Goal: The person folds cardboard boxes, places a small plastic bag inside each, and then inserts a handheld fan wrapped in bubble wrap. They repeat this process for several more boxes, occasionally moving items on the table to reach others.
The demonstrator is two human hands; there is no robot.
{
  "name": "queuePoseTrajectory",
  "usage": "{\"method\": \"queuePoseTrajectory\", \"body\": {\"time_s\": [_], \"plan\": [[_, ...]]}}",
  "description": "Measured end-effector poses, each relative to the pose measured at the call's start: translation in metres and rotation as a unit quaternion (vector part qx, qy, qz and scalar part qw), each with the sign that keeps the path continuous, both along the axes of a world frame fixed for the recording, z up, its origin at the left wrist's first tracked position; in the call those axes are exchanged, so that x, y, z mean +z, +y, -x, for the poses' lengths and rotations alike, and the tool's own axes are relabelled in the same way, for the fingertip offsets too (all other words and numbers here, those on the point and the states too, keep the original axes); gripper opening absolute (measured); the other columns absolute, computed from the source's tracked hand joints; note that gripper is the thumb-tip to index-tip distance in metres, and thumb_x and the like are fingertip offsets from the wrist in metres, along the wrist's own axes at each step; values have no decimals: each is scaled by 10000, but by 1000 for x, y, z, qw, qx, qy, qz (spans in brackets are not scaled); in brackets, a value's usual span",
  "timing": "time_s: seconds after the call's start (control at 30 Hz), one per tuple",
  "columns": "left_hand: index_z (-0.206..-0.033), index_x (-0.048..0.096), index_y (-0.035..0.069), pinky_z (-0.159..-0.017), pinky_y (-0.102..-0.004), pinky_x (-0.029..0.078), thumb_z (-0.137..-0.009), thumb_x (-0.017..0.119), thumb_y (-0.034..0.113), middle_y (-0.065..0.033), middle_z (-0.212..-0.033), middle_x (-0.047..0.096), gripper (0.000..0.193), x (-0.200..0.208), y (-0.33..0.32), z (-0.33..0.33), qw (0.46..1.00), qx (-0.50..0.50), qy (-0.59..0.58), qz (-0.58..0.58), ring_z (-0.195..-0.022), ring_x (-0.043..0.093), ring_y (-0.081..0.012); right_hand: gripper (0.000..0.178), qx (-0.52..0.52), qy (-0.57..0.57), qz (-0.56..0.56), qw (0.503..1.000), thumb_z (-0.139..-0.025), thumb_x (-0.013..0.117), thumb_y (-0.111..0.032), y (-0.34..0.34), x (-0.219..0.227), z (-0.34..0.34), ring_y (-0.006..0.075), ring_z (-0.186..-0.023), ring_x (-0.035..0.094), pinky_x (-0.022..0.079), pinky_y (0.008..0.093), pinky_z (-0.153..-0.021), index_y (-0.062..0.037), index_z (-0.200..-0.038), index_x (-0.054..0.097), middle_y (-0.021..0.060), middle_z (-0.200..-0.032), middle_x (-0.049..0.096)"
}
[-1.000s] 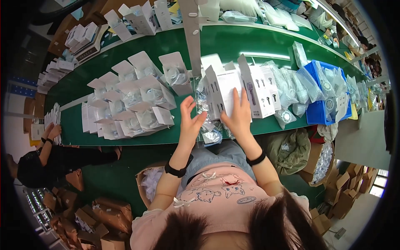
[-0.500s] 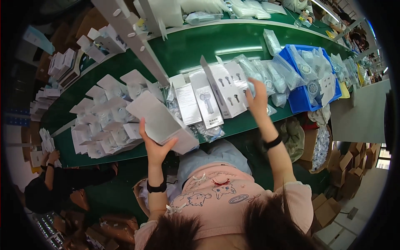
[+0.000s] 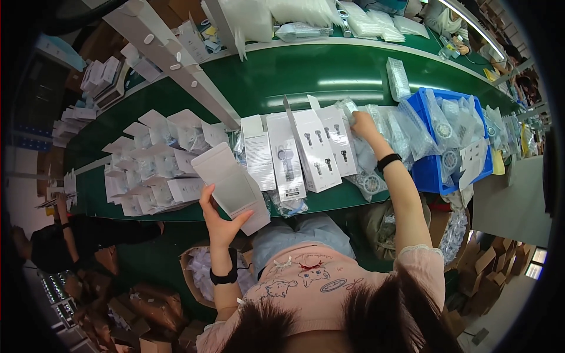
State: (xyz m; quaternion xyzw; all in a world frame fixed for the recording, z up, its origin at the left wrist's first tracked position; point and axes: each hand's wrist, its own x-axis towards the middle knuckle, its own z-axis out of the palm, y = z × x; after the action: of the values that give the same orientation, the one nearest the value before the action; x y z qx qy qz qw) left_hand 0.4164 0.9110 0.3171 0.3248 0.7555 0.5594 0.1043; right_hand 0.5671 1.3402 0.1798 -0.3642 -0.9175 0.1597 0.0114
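Note:
My left hand (image 3: 222, 220) grips a white carton (image 3: 232, 191) by its lower part, thumb on one side and fingers on the other; its top flap stands up. At the far side of the bench, my right hand (image 3: 365, 126) has its fingers curled round the end of a bubble-wrap packet (image 3: 348, 107), partly hiding it. More bubble-wrap packets (image 3: 385, 126) lie to the right of that hand. Between my hands stand several white printed cartons (image 3: 315, 153) with pictures of handheld fans, next to a flatter carton (image 3: 259, 156) covered in text.
Several open white cartons (image 3: 150, 162) with wrapped contents stand in rows at the left of the green bench (image 3: 306, 70). A blue bin (image 3: 426, 170) of wrapped fans is at the right. A metal post (image 3: 182, 67) rises behind the cartons. Another person (image 3: 65, 235) is at the far left.
My right hand has reached away from me, past the printed cartons, onto the bubble-wrap packets. The carton in my left hand has turned more upright. The whole view has shifted slightly.

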Motion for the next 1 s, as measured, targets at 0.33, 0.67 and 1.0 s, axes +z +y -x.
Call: {"method": "queuePoseTrajectory", "body": {"time_s": [0.33, 0.67, 1.0], "plan": [[-1244, 255, 108, -911, -344, 340, -498, 810, 132, -110, -1197, 344, 930, 0, 7, 12, 999, -9, 21, 42, -1085, 391, -228, 333, -30, 13, -2, 999, -720, 587, -239, 51, -14, 16, 349, -830, 574, 461, 412, -709, 30, -909, 543, 227, -835, 582], [-1120, 221, 86, -911, -356, 333, -494, 828, 141, -140, -1183, 335, 874, 8, 10, 7, 995, 69, 47, 51, -1081, 393, -244, 631, -108, 266, -140, 948, -619, 645, -108, 13, 57, 15, 391, -994, 454, 414, 419, -838, 18, -1153, 334, 253, -1105, 408], [-1057, 214, 84, -890, -385, 350, -509, 819, 125, -240, -1220, 319, 817, 12, 16, 22, 993, -19, 113, -27, -1070, 419, -303, 571, -44, 739, 351, 574, -709, 620, -51, -216, 249, 80, 200, -976, 486, 411, 324, -856, -69, -1198, 326, 108, -1105, 458]]}}
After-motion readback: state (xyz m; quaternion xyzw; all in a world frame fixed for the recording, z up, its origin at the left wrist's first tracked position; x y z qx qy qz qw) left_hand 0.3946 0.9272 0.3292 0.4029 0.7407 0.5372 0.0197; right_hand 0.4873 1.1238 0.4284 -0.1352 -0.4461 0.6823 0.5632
